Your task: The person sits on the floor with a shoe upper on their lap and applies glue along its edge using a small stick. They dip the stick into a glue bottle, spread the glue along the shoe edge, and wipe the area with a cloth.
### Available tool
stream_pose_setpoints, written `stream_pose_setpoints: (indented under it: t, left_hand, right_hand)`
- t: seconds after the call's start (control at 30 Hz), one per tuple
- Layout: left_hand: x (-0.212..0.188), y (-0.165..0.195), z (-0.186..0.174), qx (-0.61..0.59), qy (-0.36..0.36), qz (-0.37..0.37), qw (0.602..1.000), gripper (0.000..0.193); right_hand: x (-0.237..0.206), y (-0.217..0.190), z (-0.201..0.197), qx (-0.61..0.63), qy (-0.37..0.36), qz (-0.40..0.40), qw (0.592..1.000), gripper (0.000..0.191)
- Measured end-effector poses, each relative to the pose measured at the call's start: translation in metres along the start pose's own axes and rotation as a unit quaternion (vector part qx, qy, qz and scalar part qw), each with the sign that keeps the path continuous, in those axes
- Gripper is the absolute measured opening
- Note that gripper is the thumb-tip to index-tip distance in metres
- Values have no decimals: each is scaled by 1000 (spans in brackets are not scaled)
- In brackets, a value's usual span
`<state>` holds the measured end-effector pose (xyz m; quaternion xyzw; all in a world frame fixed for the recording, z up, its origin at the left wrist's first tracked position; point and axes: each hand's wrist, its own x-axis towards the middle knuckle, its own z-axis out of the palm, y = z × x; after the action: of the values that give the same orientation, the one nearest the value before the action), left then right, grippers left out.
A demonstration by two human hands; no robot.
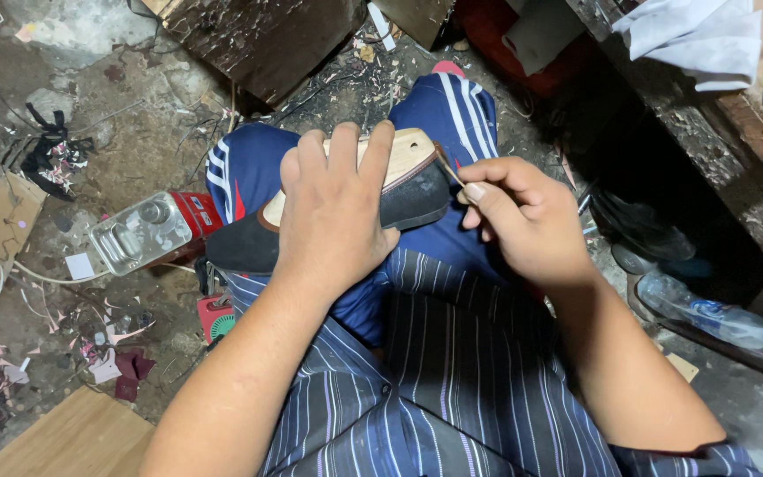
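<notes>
Gripping a black shoe [412,199], left hand [333,216]; right hand [518,216] pinches a thin tool [449,170].

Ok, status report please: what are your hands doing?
Left hand clamps black shoe on lap. Right hand pinches thin tool at its sole edge. Nothing blocking.

shoe [408,199] on lap, bottle [717,320] right
</notes>
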<state>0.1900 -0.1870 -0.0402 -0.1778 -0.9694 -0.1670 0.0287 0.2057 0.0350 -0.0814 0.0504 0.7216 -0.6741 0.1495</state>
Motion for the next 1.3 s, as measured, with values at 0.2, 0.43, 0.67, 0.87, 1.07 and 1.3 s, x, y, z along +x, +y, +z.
stream_pose_setpoints:
  t: [0.2,0.43,0.67,0.87,1.07,1.3]
  left_hand:
    - [0,0,0,-3,-6,-1,1000,102]
    - [2,-1,-1,2,-13,-4,1000,101]
    - [0,1,-1,3,-12,-3,1000,101]
    - [0,1,-2,-1,-11,-5,1000,102]
    - [-2,2,-2,10,2,-2,1000,103]
    - [-4,3,1,14,-1,-4,1000,103]
  right_hand:
    - [-4,-7,-1,-298,-25,-249,921,15]
    - [-2,-15,4,-314,-16,-268,911,19]
    - [-4,-11,5,-286,-18,-245,926,18]
    - [-6,-5,10,-272,4,-224,936,17]
    - [-12,-4,19,-279,50,-262,922,17]
    - [-15,-10,16,-270,4,-172,947,17]
